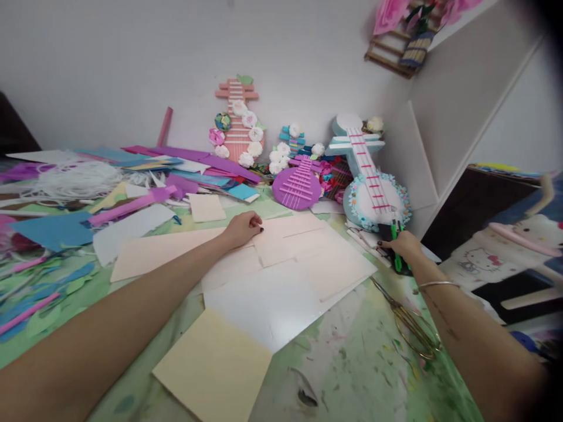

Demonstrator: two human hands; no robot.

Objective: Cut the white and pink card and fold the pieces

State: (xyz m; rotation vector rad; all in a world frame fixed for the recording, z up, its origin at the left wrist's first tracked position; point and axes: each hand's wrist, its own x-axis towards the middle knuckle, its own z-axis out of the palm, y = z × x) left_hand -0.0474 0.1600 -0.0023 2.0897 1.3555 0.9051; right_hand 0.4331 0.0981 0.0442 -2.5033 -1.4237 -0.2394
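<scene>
My left hand (241, 228) rests with curled fingers on pale peach sheets (308, 252) spread over the table, pinching or pressing the edge of one sheet. My right hand (402, 246) reaches to the right side and is closed around a black and green tool (397, 243), perhaps a glue gun, next to the blue foam guitar (373, 193). A bangle sits on my right wrist. A white sheet (268, 305) and a cream sheet (215, 366) lie nearer to me.
Gold scissors (411, 322) lie under my right forearm. Purple guitar (297, 187), pink guitar (237, 123) and paper flowers stand against the wall. Piles of coloured foam strips (132, 176) fill the left. The green stained table cover (352, 363) runs to the right edge.
</scene>
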